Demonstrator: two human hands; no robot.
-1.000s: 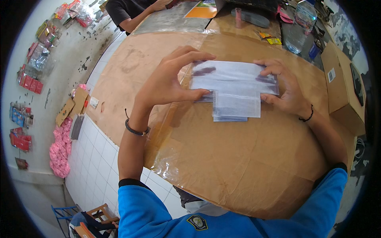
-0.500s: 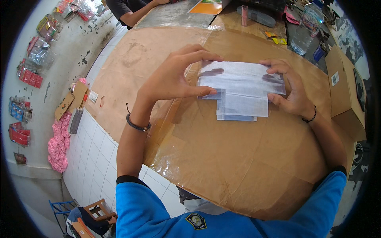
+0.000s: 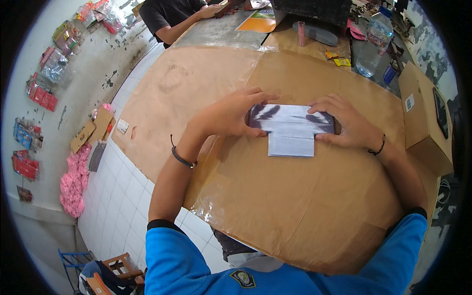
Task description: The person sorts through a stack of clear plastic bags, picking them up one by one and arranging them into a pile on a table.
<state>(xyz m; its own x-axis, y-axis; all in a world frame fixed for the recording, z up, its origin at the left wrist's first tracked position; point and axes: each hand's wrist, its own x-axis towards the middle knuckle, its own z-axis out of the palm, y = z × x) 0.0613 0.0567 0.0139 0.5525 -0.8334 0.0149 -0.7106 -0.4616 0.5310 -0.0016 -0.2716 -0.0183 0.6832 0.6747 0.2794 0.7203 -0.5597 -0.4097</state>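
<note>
White sheets point(image 3: 291, 142) look lined up in a T, probably resting on the brown table point(image 3: 275, 206), left hand point(image 3: 227, 117) and right hand point(image 3: 351, 124) each gripping an end, thumb against fingers; can't tell what's left, ends part-hidden, layers uncountable.

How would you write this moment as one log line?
left hand: holds left end of white T-shaped piece | right hand: holds right end | below: brown-covered table
</note>
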